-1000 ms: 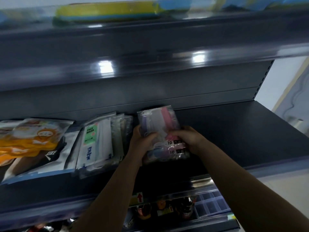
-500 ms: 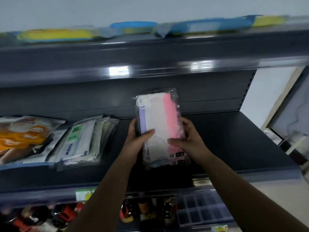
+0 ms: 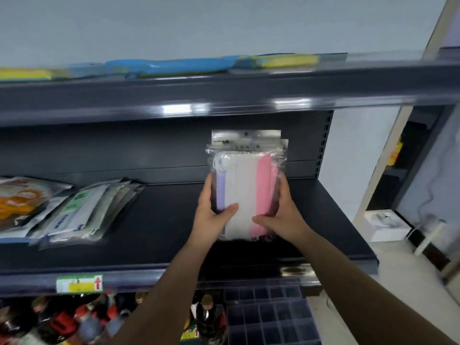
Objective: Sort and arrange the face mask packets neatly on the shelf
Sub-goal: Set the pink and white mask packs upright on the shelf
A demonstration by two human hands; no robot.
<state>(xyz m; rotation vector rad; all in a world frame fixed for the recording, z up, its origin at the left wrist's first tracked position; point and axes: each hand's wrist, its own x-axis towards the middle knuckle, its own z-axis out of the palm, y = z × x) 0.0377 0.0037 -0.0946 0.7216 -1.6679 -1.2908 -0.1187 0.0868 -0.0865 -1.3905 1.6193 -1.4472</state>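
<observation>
While both hands grip it, the stack of clear face mask packets (image 3: 246, 190) stands upright over the right part of the middle shelf (image 3: 161, 220), hang-tabs up, lilac, white and pink masks showing through the film. At least two packets are squared together; an exact count cannot be told.

Left hand (image 3: 214, 217): clasped on the stack's lower left edge, thumb across the front.
Right hand (image 3: 283, 220): clasped on the lower right edge, thumb across the front.
Whether the stack's bottom edge touches the shelf is hidden by the hands.

Left of the stack, well apart: a leaning row of white and green face mask packets (image 3: 82, 212), fanned and overlapping, lying back on the shelf.
Further left of the stack, at the picture's edge: orange-printed packets (image 3: 22, 202), lying flat and overlapping the row.
Right of the stack: bare shelf surface to the end.
Above the stack: an upper shelf (image 3: 224, 93) bearing blue and yellow packs (image 3: 174, 67), blurred.
Below the stack: a price label (image 3: 79, 283) on the shelf's front rail, bottles (image 3: 209, 317) and a divided clear organiser (image 3: 268, 317) on a lower level.

Status, as judged: partly done. One group is gathered and aligned in hand but not yet set down. Remaining: place the stack, then straighten the fanned row and the orange-printed packets.
</observation>
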